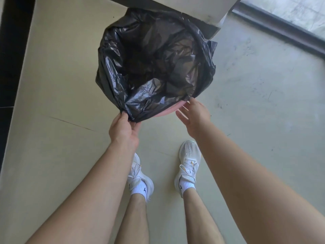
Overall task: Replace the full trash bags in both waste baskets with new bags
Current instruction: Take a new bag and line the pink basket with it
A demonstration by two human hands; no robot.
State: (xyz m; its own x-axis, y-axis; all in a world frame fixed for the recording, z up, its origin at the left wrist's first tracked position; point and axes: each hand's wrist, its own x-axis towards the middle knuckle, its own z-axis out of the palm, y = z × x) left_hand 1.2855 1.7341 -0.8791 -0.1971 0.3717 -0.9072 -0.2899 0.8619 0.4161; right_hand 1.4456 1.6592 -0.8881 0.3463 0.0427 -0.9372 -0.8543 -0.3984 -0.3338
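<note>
Head view. Gripping the bag (154,59) hem with curled fingers (123,118) of the left hand (123,132); straight fingers (182,115) on the right hand (196,114), holding nothing, just beside the basket (167,112) and its bare pink rim. Seems to be fitting a fresh bag, draped inside the basket on the floor (255,85). Next, probably: stretch the hem over that rim, gently.

Head cam (wide-angle) looks steeply down at floor (58,95).

Your arms and lower legs bare. On your feet white sneakers (189,159), white laces, small yellow tips. White ribbed socks (187,186), black mark on each.
</note>
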